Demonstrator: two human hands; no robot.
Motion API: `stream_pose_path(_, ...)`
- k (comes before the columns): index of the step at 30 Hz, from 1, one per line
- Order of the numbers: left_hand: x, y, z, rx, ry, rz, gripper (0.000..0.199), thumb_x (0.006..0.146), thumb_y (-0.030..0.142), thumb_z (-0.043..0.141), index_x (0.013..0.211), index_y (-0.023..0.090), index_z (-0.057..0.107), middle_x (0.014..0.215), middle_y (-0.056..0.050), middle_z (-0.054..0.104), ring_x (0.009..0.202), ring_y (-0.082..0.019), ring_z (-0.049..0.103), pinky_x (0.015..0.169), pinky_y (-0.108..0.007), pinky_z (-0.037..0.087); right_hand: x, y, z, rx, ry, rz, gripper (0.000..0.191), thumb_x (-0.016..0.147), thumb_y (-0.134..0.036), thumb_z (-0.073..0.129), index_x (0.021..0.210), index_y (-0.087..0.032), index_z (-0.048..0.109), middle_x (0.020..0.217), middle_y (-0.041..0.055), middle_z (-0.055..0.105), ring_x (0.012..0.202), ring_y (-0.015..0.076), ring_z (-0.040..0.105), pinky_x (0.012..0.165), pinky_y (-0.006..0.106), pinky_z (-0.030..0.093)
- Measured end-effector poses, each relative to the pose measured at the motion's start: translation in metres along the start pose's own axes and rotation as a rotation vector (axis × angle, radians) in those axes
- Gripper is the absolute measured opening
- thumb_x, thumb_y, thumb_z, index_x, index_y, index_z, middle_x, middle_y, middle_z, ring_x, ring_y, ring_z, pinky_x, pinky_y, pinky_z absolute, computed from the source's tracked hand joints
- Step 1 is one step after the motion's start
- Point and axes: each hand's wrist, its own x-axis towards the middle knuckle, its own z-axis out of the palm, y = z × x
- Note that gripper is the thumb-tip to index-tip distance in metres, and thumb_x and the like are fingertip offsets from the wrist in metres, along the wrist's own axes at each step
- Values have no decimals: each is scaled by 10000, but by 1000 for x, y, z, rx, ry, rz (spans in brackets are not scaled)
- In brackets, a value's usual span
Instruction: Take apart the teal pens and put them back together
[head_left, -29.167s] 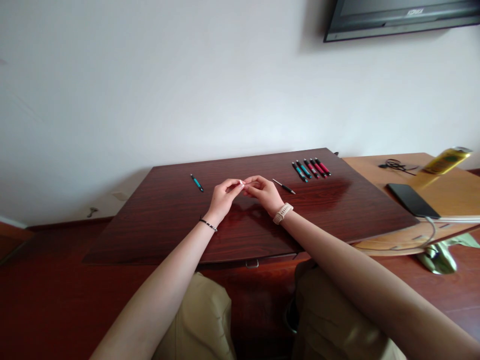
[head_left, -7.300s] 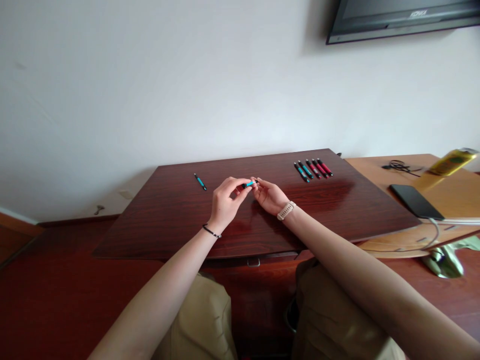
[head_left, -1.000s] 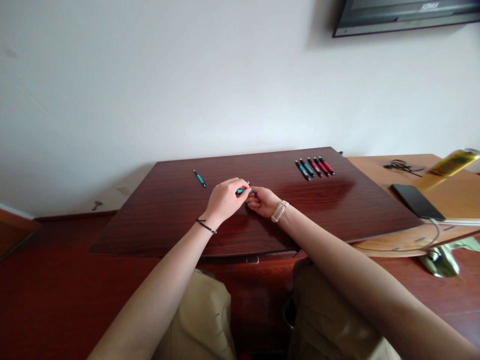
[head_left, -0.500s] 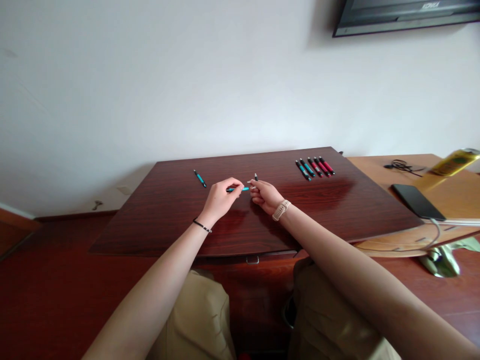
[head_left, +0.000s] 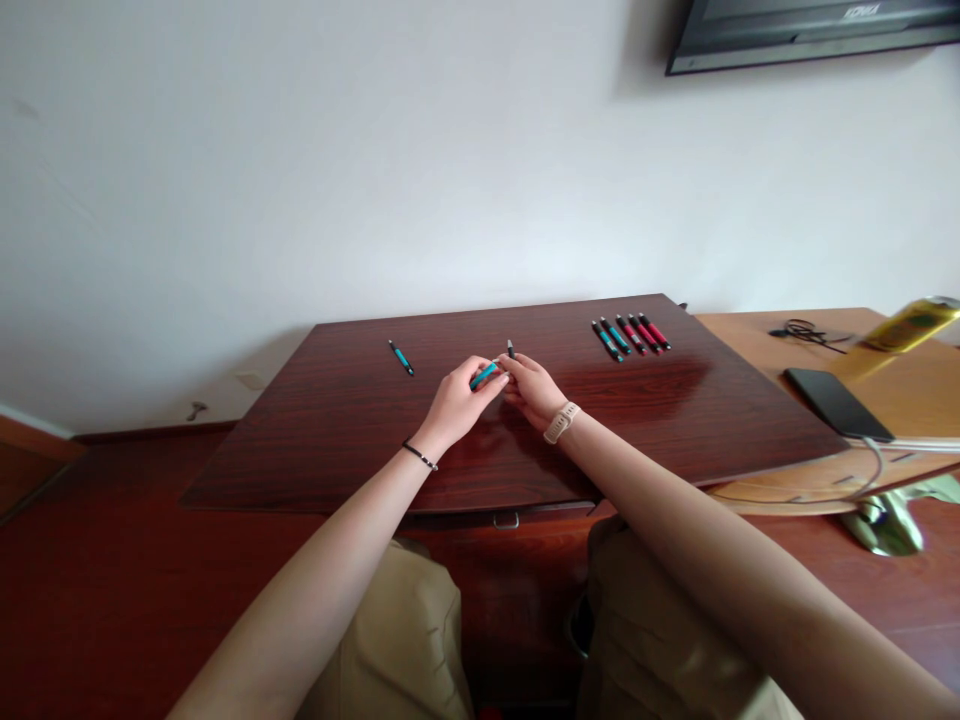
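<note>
Left hand [head_left: 456,398]: pinching a teal pen barrel [head_left: 484,376] over the middle of the counter [head_left: 322,430]. Right hand [head_left: 534,388]: closing its fingers on a black pen piece [head_left: 511,349], the silver tip pointing away from the person. Fingertips of both hands are meeting beside the barrel.

Changes: against half a second ago, the barrel is slanting away toward the right hand instead of running nearly level, and the left hand is sitting closer to the right. The lone teal pen [head_left: 400,358] at left is keeping its place, as are two teal pens [head_left: 607,340] and three red pens [head_left: 655,332], lying side by side near the far right corner.

Edges: the far edge is running along the wall [head_left: 450,200]; the near edge is passing beneath the forearms; the right edge is adjoining a lighter desk [head_left: 739,345], where a smartphone [head_left: 836,404] is lying.

Open room: dark wood is stretching left of the hands and between them and the row.
</note>
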Motion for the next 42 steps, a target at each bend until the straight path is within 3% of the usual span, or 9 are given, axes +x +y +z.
stream_pose_path(4, 0, -7, 7, 100, 67, 37, 166, 973, 385, 676, 992, 222, 695, 977, -42, 755, 871, -206, 670, 813, -294, 459, -2, 3, 4, -35, -4, -16, 374, 853, -441, 817, 886, -222, 516, 618, -113, 398, 489, 44, 288, 444, 164, 172)
stream_pose_path(8, 1, -12, 7, 137, 60, 52, 154, 986, 368, 656, 993, 220, 699, 990, -54, 764, 884, -211, 676, 829, -291, 462, -3, 4, 5, -79, -1, -39, 367, 888, -463, 788, 907, -234, 502, 622, -113, 401, 485, 48, 296, 447, 162, 178)
stream_pose_path(21, 1, -14, 7, 36, 37, 21, 203, 1025, 396, 635, 1046, 211, 717, 1003, -66, 775, 892, -216, 696, 839, -295, 496, -1, 6, 5, -179, 50, -109, 328, 946, -495, 729, 928, -236, 528, 622, -103, 417, 485, 60, 336, 442, 171, 225)
stream_pose_path(32, 4, -20, 3, 41, 130, 19, 213, 1051, 384, 590, 1006, 198, 683, 998, -78, 759, 951, -221, 699, 893, -306, 494, -3, 4, 5, -217, 35, -184, 331, 933, -498, 733, 935, -234, 533, 774, -56, 595, 518, 54, 359, 440, 179, 239)
stream_pose_path(42, 6, -26, 5, -53, 166, 41, 203, 1041, 387, 620, 1004, 195, 675, 1043, -88, 783, 1016, -239, 735, 921, -334, 521, 1, 7, 0, -272, -16, -229, 481, 833, -639, 806, 945, -229, 582, 869, -4, 705, 524, 59, 347, 438, 211, 258)
